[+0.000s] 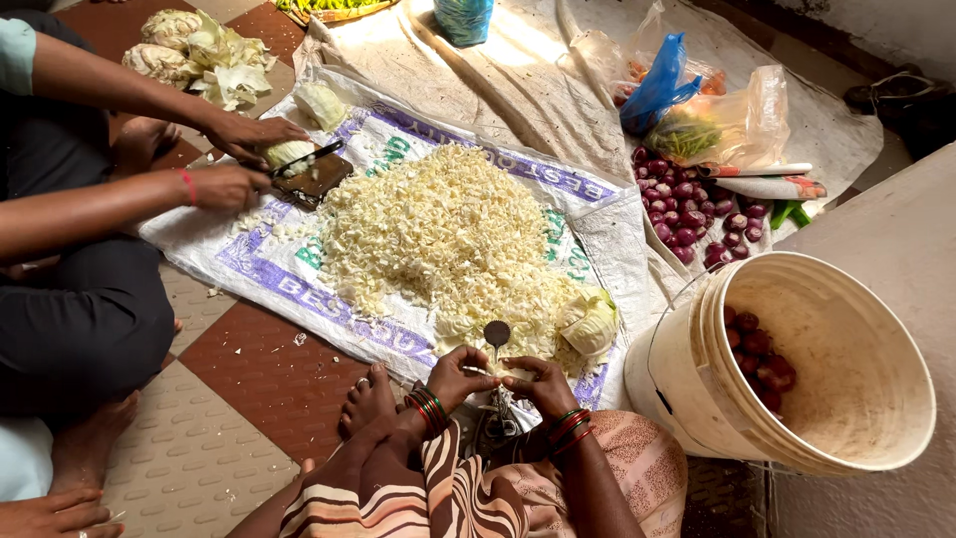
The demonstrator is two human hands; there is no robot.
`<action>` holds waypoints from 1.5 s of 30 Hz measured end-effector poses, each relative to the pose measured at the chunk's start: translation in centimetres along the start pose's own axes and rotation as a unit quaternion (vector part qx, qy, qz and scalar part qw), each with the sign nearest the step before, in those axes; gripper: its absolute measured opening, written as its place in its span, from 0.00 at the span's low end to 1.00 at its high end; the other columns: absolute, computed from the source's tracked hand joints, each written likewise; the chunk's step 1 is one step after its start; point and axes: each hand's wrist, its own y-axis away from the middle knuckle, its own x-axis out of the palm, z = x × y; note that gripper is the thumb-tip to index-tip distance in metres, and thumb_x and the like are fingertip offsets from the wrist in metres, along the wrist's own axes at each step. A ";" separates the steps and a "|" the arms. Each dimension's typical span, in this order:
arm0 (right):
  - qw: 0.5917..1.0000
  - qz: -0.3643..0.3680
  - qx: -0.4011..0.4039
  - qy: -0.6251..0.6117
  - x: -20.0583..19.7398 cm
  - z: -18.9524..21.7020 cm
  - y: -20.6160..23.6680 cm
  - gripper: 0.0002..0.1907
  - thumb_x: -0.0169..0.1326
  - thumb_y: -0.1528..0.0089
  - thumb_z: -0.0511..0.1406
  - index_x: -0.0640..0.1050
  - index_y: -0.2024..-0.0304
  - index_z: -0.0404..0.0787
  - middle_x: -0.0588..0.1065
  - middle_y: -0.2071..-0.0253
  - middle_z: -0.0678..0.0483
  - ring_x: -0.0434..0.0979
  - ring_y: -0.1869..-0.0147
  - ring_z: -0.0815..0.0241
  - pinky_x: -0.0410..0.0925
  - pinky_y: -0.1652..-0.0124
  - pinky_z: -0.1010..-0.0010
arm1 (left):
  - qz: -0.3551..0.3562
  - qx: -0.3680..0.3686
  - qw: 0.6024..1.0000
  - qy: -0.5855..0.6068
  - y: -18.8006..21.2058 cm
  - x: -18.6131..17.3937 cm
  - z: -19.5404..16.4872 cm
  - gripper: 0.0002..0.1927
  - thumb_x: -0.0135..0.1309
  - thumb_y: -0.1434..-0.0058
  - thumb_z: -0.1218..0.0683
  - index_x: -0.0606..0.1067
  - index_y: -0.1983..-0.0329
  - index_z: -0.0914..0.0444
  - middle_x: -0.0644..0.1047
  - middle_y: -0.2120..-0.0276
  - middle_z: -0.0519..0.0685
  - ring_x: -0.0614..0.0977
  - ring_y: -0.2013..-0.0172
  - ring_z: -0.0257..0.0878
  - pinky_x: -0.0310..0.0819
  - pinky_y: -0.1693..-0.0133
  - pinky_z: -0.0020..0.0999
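My left hand (456, 377) and my right hand (539, 385) meet at the near edge of a white printed sack (299, 284) on the floor. Together they pinch a small pale piece of cabbage (495, 371) against an upright floor cutter blade (496, 335). Both wrists wear red and green bangles. A big heap of chopped cabbage (443, 234) lies just beyond the blade. A cabbage chunk (590, 321) rests to the right of my right hand.
A white bucket (797, 359) with a few red onions lies tilted at right. More red onions (692, 214) and plastic bags of vegetables (712, 125) lie beyond. At left, another seated person cuts cabbage on a dark board (314, 177). Cauliflower and leaves (204, 55) lie behind.
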 end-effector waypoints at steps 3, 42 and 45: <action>1.000 -0.023 -0.004 0.016 0.2 -0.3 -0.6 0.21 0.68 0.45 0.33 0.83 0.49 0.39 0.84 0.61 0.51 0.80 0.65 0.64 0.74 0.64 0.72 | -0.019 -0.015 1.000 -0.009 -0.3 0.1 0.0 0.21 0.69 0.48 0.61 0.76 0.52 0.65 0.81 0.56 0.50 0.85 0.60 0.37 0.83 0.57 0.30; 0.995 -0.097 -0.021 0.022 1.5 -1.4 -2.2 0.15 0.66 0.44 0.31 0.83 0.54 0.37 0.85 0.64 0.49 0.84 0.63 0.62 0.78 0.60 0.70 | -0.037 -0.051 0.988 0.139 -0.9 1.5 -0.2 0.14 0.69 0.46 0.60 0.77 0.59 0.66 0.81 0.65 0.47 0.83 0.65 0.33 0.82 0.61 0.28; 0.985 -0.143 0.002 0.100 2.3 -1.2 -2.6 0.14 0.67 0.45 0.32 0.84 0.57 0.38 0.85 0.65 0.51 0.85 0.64 0.63 0.77 0.63 0.71 | -0.032 -0.054 0.986 0.151 -1.1 1.6 -0.1 0.12 0.68 0.44 0.61 0.78 0.60 0.66 0.82 0.65 0.48 0.83 0.65 0.34 0.82 0.61 0.28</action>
